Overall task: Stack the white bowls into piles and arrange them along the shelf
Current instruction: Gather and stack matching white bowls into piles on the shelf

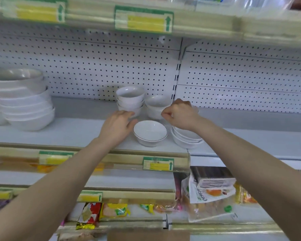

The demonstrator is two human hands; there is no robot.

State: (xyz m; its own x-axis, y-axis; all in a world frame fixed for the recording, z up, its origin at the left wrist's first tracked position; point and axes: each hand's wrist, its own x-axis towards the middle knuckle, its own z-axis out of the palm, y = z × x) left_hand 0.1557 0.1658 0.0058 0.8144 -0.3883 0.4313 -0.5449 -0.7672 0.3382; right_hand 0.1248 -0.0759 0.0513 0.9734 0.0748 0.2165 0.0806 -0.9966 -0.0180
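A single small white bowl [150,132] with a thin dark rim line sits near the shelf's front edge. Behind it on the left stands a pile of three small bowls [130,100]; a lower pile [156,106] stands behind on the right. Another short pile [186,139] sits to the right, partly under my right forearm. My left hand [117,126] rests flat on the shelf, fingers apart, just left of the single bowl and in front of the tall pile. My right hand [180,113] hovers with fingers curled shut over the right piles, with nothing visible in it.
A tall pile of larger white bowls [24,103] stands at the shelf's far left. The white shelf [85,131] has a pegboard back wall and bare surface on both sides of the small bowls. Lower shelves hold snack packets [210,190]. Price labels [158,164] line the shelf edges.
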